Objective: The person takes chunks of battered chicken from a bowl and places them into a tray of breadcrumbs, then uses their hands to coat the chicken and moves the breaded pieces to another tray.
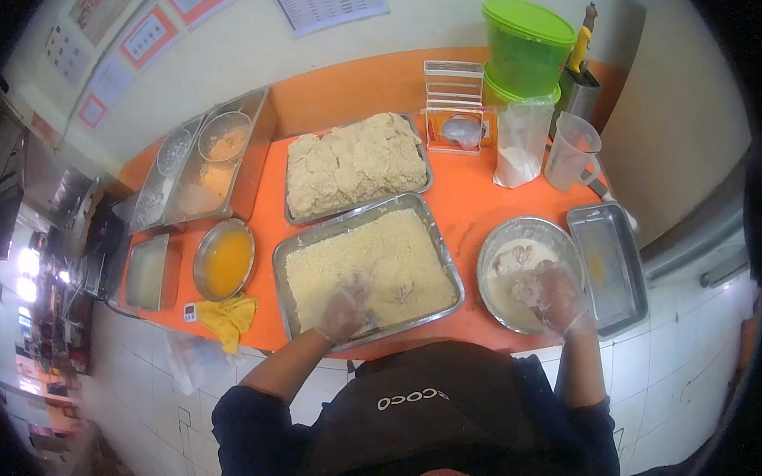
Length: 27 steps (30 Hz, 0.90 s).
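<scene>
My left hand (345, 313), in a clear glove, reaches into pale breadcrumbs (347, 258) at the near side of a metal tray (282, 293). Its fingertips are partly hidden among the crumbs. Right of them, a crumb-covered lump (401, 291) lies in the same tray. My right hand (557, 297), also gloved, is over a round metal bowl (487, 252) of whitish batter (502, 300). Batter-coated pieces (516, 257) show beyond its fingers. Wet, lumpy matter is at the fingertips; blur hides whether they grip a piece.
Behind the crumb tray stands another tray heaped with a beige coated mass (358, 162). On the left are an oval bowl of orange liquid (227, 260), a yellow cloth (231, 318) and steel bins (250, 161). An empty-looking metal pan (619, 278) and a plastic jug (571, 150) stand right.
</scene>
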Available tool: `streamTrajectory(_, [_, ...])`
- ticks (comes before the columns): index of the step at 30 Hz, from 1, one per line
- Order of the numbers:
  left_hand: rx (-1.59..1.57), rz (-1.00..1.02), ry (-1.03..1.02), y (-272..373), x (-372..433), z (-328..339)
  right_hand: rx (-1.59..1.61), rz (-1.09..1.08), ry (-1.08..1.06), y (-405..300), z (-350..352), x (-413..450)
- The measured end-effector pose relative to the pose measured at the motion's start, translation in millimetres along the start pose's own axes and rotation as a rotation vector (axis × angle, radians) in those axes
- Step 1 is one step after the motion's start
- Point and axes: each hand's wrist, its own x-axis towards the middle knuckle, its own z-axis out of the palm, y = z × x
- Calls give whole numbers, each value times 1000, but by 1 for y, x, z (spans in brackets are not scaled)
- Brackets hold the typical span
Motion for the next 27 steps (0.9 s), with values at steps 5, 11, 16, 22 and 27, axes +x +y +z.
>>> streamTrajectory(5, [-157, 138, 67, -19, 11, 24, -2, -266, 291, 25, 31, 4])
streamTrajectory(11, [-70, 193, 298, 46, 76, -4, -40, -293, 288, 22, 26, 0])
streamTrajectory(16, [347, -324, 119, 70, 115, 12, -116, -234, 238, 11, 12, -6])
streamTrajectory(22, [287, -282, 428, 83, 152, 9, -43, -73, 94, 17, 18, -8])
streamTrajectory(27, [231, -293, 235, 58, 151, 36, -40, -137, 307, 16, 22, -10])
